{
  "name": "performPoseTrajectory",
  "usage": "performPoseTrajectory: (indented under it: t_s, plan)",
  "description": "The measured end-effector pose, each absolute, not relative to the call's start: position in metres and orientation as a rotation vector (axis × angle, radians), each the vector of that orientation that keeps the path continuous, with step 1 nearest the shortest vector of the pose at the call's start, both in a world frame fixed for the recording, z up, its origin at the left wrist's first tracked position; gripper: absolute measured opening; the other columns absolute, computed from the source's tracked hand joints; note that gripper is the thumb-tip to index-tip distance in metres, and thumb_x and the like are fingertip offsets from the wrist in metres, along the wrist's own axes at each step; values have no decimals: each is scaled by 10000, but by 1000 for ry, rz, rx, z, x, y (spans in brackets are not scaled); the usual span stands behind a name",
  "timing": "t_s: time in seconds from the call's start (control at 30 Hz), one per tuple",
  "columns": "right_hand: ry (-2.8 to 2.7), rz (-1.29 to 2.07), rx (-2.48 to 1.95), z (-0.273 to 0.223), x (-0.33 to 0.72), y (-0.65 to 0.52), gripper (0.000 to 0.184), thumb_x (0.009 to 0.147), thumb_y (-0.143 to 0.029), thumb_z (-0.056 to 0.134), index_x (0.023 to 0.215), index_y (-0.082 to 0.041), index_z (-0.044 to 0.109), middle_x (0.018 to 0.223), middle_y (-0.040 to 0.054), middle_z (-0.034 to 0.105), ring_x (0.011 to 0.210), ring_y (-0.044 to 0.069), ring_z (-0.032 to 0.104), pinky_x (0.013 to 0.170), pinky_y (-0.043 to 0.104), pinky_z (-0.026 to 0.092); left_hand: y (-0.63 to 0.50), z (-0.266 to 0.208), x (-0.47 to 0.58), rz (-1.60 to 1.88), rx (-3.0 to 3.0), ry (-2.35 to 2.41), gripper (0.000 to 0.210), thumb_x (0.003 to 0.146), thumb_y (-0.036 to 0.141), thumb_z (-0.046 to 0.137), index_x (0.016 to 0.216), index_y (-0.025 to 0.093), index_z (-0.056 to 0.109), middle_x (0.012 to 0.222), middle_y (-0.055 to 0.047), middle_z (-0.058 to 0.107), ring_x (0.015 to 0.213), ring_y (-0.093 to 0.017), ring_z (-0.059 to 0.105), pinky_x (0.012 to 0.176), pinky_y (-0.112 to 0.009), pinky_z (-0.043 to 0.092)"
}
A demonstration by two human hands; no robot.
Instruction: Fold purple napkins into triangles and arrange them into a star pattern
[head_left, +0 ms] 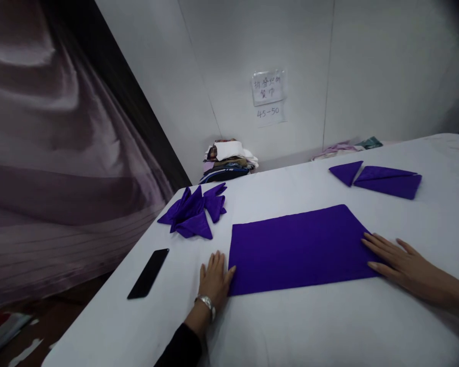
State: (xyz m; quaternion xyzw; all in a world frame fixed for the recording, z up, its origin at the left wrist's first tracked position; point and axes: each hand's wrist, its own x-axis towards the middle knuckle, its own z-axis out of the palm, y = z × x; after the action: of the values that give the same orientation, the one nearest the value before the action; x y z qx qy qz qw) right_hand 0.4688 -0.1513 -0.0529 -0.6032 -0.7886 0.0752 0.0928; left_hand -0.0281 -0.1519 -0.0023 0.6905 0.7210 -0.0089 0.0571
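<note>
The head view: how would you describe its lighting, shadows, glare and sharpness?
Head view: diffuse light, pale sheen on the draped mauve satin curtain; head view: soft shadows on the smooth white table near the bare left hand's wrist, little shading across the flat purple cloth; head view: handwritten white paper sign slightly soft, though "45-50" reads; upper-right corner darkened.

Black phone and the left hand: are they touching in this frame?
Apart. The head view plainly shows white tabletop between the black phone and the left hand.
</note>
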Motion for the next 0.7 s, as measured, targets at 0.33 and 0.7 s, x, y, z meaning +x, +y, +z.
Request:
performPoseTrajectory:
  t_s: [0.33, 0.7]
  plan:
    - [-2617, 401, -1358, -6, 281, -62, 778, 838, -680, 205, 1404, -151, 275, 1458, 129, 242, 1351, 271, 144, 1076, 520, 110, -62, 0, 87, 100, 2464, 1790, 622, 879, 513, 271, 1371, 134, 301, 1473, -105, 227, 1365, -240, 131, 1099, -481, 82]
    - [-2293, 194, -1992, -34, 416, -18, 777, 839, -669, 157, 1414, -154, 247, 1477, 97, 205, 1353, 259, 151, 1073, 487, 137, -28, -19, 4, -2, 2195, 2164, 688, 864, 555, 222, 1396, 119, 222, 1486, -72, 189, 1369, -233, 107, 1092, -506, 116]
